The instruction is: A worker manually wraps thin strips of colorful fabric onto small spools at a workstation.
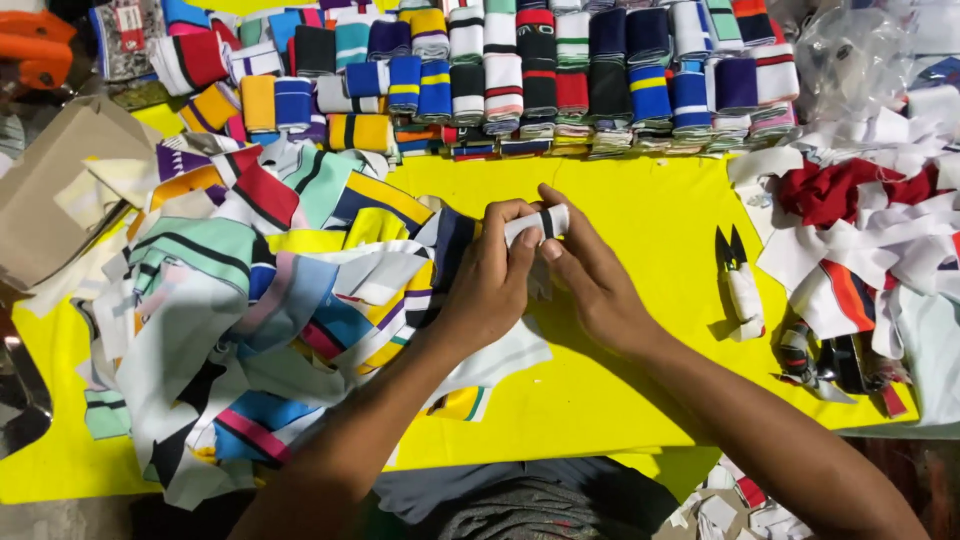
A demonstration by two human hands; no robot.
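Observation:
My left hand [490, 275] and my right hand [595, 275] meet over the yellow table [640, 215]. Together they pinch a small folded white fabric strip with a black stripe [540, 222], held up between thumbs and fingers. Its loose end hangs down behind my hands. A heap of loose striped knit strips [250, 300] in many colours lies just left of my left hand. Small thread snips with a white handle [740, 280] rest on the table to the right of my right hand.
Rows of folded striped fabric bundles [560, 80] line the far edge. A pile of white and red scraps [870, 220] sits at the right, a clear plastic bag [850, 50] behind it. A cardboard piece [50, 190] lies at the far left.

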